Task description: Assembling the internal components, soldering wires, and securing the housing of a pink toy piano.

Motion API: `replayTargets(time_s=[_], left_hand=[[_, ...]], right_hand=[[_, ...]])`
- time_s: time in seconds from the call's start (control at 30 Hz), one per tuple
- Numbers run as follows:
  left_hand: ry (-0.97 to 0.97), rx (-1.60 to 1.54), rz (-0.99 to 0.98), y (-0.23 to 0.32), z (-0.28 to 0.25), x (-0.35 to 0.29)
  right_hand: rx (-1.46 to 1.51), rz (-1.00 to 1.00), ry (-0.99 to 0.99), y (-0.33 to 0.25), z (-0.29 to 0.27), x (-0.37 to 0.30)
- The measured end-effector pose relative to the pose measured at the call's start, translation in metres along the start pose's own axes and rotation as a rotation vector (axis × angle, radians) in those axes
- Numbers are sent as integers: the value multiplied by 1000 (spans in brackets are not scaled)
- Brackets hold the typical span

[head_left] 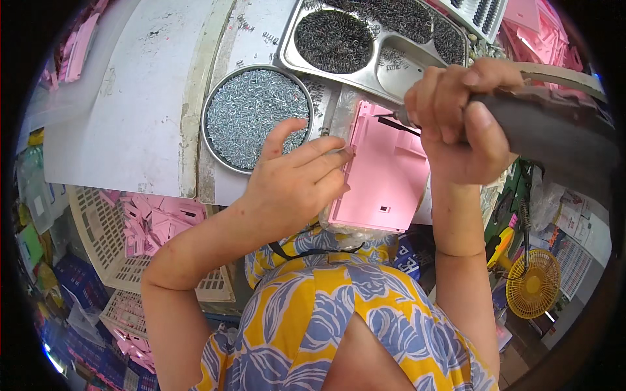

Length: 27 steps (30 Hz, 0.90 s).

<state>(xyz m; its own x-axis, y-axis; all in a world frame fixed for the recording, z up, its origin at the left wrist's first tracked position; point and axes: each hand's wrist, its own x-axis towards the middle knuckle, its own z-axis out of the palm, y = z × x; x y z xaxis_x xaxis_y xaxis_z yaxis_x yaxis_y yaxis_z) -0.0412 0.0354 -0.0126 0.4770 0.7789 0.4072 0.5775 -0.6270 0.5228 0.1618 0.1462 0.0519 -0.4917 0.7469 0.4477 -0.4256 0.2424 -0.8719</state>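
Right of centre, the pink panel (386,173) looks light, stiff, edge-held best; left hand (293,179) at its edge, fingers apart; right hand (460,120) clamped around dark driver (551,130).

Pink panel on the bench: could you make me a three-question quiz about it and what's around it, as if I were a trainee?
1. Short answer: Which hand grips the dark tool?
2. True or false: In the picture, the round dish lies to the right of the pink panel.
3. Fill in: The metal tray holds many black coil ____.

Key:
1. The right hand.
2. False; it lies to the left.
3. Springs.
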Motion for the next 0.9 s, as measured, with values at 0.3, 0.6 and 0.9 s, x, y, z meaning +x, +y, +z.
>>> replayTargets(time_s=[0.3,0.6,0.9], left_hand=[[-10,-10,23,-4,-1,6],[33,-31,32,-12,5,4],[95,-38,88,-18,10,7]], right_hand=[[-170,7,97,30,9,4],[-337,58,3,36,18,10],[-15,155,-77,40,-13,11]])
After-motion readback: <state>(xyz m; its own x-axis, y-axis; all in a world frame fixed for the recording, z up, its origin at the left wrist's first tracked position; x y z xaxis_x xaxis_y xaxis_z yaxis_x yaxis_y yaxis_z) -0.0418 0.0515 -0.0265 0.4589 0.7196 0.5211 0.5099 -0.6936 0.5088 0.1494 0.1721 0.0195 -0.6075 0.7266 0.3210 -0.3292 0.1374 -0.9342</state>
